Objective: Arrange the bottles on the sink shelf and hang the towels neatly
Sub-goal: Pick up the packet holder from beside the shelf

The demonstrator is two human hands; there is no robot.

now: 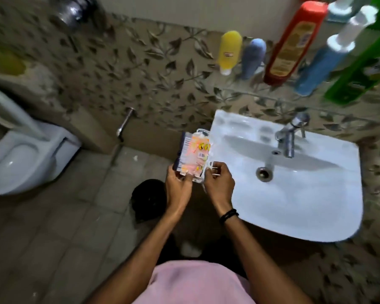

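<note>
Gripping a flat printed packet [193,154] with my left hand [177,183], I pinched its near edge with my right hand [219,183], just left of the sink [294,194]. Yellow bottle [229,51], blue bottle [253,58] and red bottle [294,42] stood on the shelf [261,95] above.

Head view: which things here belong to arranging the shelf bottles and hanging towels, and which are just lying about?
Belongs to the job:
yellow plastic bottle
blue-grey bottle
tall red bottle
blue bottle with white pump
green bottle
No towel is in view.

Just there:
printed orange-and-white packet, held by left hand and right hand
white ceramic sink
chrome tap
white toilet
</note>
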